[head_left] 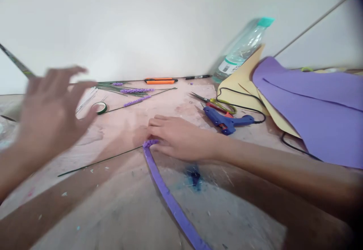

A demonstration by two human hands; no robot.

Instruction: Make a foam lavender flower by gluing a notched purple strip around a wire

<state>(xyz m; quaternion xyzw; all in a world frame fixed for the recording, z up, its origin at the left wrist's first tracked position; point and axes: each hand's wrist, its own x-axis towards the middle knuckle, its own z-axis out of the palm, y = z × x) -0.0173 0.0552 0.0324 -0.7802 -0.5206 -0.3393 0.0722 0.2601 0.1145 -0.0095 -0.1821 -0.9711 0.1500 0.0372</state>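
Observation:
My left hand (56,110) is raised over the left side of the table, somewhat blurred, its fingers apart and nothing in them. Low over the tabletop, my right hand (178,136) closes round the purple end of a paper lavender flower (150,143); its fingertips are partly hidden. From that end a thin green wire stem (99,162) points left. A long purple strip (167,195) hangs off the wrapped part and runs toward the front edge of the view. Finished-looking lavender stems (137,90) lie farther back, beside a roll of green tape (100,108).
At right are a blue glue gun (221,119) with a black cord, scissors (229,107), purple sheets (317,110) and yellow sheets (241,82). A water bottle (241,53) leans on the wall. An orange cutter (161,81) and a black pen (197,77) lie along it.

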